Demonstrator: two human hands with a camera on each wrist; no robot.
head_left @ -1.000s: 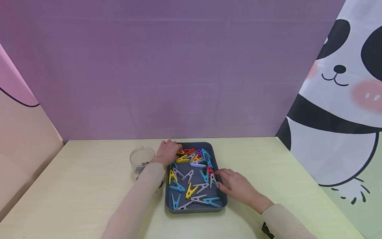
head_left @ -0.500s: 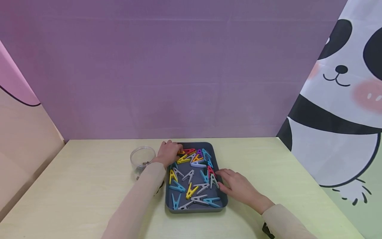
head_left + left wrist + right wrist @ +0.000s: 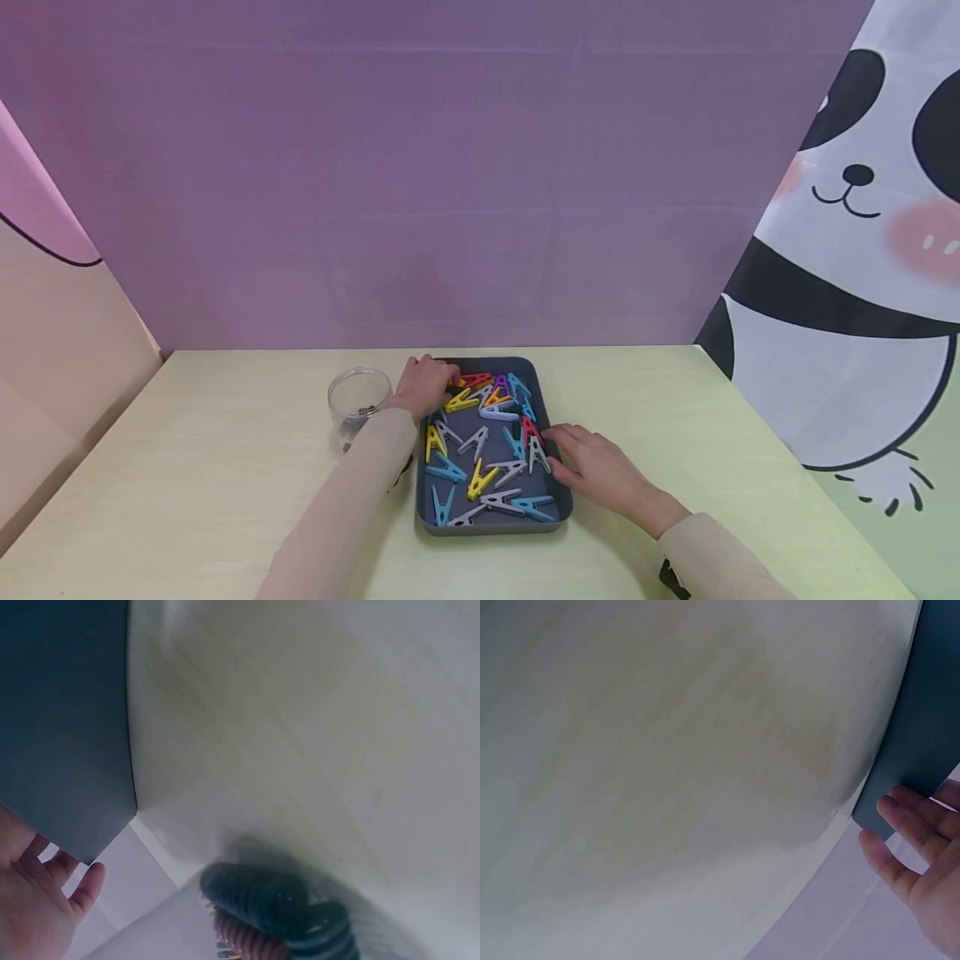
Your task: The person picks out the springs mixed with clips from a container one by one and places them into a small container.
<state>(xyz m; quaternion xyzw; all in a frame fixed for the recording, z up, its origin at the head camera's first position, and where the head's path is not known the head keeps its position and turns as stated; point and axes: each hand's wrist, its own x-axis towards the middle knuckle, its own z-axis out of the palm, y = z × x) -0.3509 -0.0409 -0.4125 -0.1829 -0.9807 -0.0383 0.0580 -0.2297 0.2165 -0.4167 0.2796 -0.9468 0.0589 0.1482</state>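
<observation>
- One round, see-through jar (image 3: 337, 410) stands at the left on the pale, wood-grained tabletop (image 3: 225, 492), just beside the left forearm; its low contents are too small to make out from the head view.
- Next comes the left hand (image 3: 422, 385), in a beige sleeve (image 3: 337, 500), at the far left corner of a dark grey, rectangular tray with rounded corners (image 3: 487, 531). Its fingertips reach over the rim beside yellow clips; whether this grip grasps anything I cannot tell.
- The tray lies flat, well filled with V-shaped clothespins. Along its left side are a yellow clothespin (image 3: 434, 442) and a light blue clothespin (image 3: 446, 469); toward the middle, a grey clothespin (image 3: 474, 442); against the right wall, a red clothespin (image 3: 529, 431). More crowd the far end, some overlapping.
- The right hand (image 3: 600, 471) touches the tray's right side from outside, fingers relaxed and only slightly bent: a released grip.
- Farthest right hangs a white sheet printed with a panda (image 3: 847, 392), past the tabletop's edge.
</observation>
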